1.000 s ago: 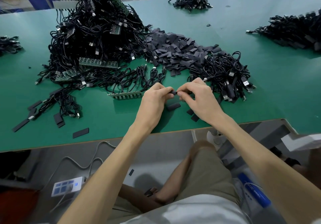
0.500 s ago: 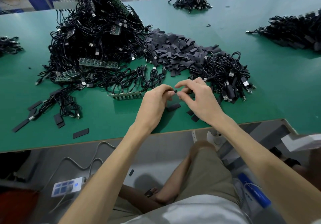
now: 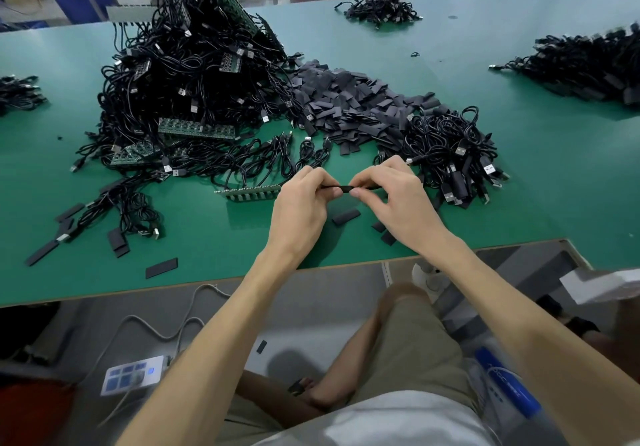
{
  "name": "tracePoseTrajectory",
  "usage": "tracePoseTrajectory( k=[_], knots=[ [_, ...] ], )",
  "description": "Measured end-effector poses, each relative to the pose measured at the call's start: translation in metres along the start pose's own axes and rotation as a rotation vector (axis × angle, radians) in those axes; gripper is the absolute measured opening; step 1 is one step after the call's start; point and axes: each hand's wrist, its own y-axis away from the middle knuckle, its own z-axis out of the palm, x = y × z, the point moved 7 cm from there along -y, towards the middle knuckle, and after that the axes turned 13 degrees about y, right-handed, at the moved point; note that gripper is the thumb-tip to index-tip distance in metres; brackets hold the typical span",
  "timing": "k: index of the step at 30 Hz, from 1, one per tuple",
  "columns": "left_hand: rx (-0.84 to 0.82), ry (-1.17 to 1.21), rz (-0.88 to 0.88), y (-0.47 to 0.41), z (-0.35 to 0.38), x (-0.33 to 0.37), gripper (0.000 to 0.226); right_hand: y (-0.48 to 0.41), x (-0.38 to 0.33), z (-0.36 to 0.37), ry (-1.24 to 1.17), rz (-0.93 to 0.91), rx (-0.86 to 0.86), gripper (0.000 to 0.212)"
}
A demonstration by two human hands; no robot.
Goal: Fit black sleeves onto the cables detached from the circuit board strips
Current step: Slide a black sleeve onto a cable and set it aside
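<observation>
The fingertips (image 3: 329, 192) have drawn slightly apart since half a second ago, baring a thin black sleeve (image 3: 341, 188) held above the worktop (image 3: 225, 255). The left grip (image 3: 301, 203) pinches its narrow end, the right grip (image 3: 398, 200) its thicker end, both curled tight. Bare green mat runs from 6 o'clock of them to the near edge. A toothed circuit board strip (image 3: 247, 193) lies at 9 o'clock, glossy coiled cables (image 3: 450, 155) at 2, a matte flat sleeve pile (image 3: 346, 106) at 12.

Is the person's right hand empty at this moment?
No, the right hand pinches one end of a thin black piece, and the left hand pinches the other.
</observation>
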Motion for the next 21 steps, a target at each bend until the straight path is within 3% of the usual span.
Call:
tracePoseTrajectory(
  k=[3, 7, 14, 21],
  knots=[
    [-0.024, -0.042, 0.032, 0.001, 0.003, 0.002, 0.005, 0.001, -0.003, -0.003, 0.045, -0.041, 0.035, 0.009],
    [-0.125, -0.124, 0.109, 0.004, 0.013, 0.011, 0.019, 0.001, -0.005, -0.008, 0.107, -0.083, 0.089, 0.007],
    [-0.007, -0.073, 0.043, -0.002, 0.003, 0.001, 0.011, 0.003, -0.011, -0.010, 0.234, -0.103, 0.180, 0.022],
    [-0.050, 0.046, 0.032, -0.003, 0.005, -0.002, 0.009, 0.004, -0.005, 0.008, 0.122, 0.006, -0.049, 0.017]
  ],
)
